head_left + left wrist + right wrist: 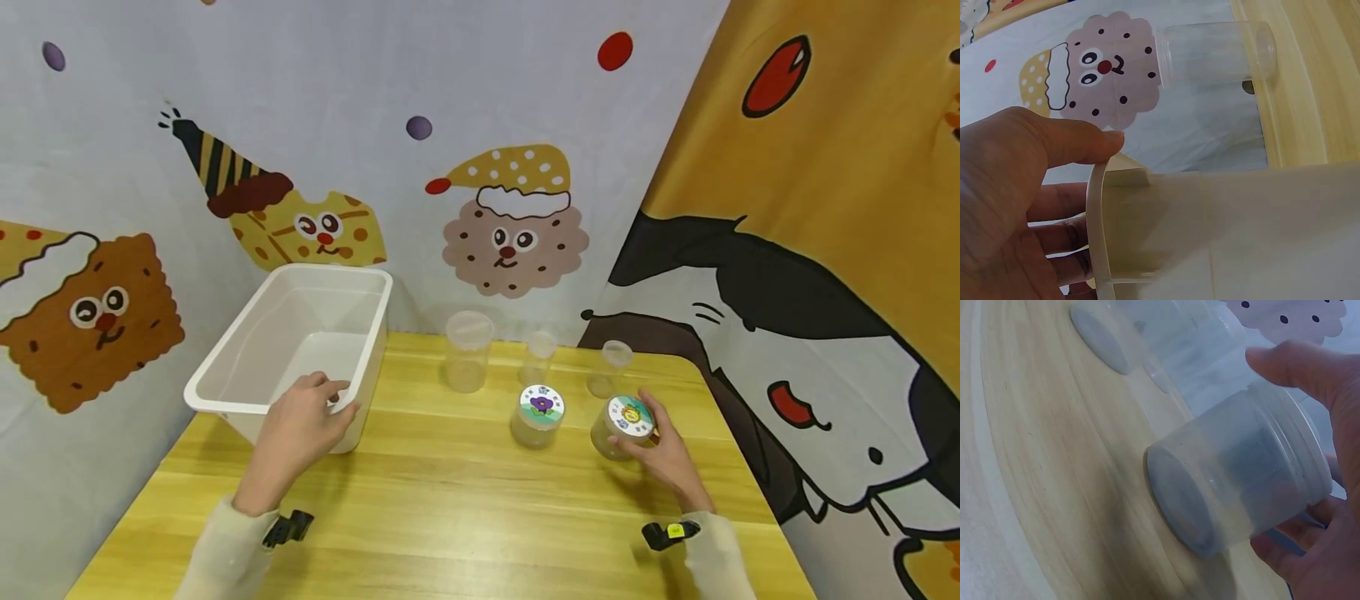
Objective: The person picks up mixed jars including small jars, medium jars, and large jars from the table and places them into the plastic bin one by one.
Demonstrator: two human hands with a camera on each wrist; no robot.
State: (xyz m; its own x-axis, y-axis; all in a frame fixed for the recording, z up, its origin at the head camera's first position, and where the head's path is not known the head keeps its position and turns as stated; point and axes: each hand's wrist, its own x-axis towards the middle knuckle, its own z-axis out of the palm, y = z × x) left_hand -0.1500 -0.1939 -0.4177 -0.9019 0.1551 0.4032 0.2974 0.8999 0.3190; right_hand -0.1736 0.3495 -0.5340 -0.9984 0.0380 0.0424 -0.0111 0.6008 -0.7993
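My left hand (311,419) is at the near right corner of a deep white plastic bin (197,392). In the left wrist view its thumb lies at the bin's rim (1099,231), with the other fingers on the opposite side, so the hand grips the rim. On the right, my right hand (667,454) holds a short clear jar (609,440) around its lid, thumb on one side and fingers on the other. That lid has a green and yellow picture. Beside it stands a matching jar (534,433), its lid showing a purple flower.
Behind the jars stand a tall clear container (468,367) and two smaller clear ones, the middle container (536,362) and the right container (602,379). All rest on the yellow wooden table (450,517). A patterned cloth (420,208) hangs directly behind the table.
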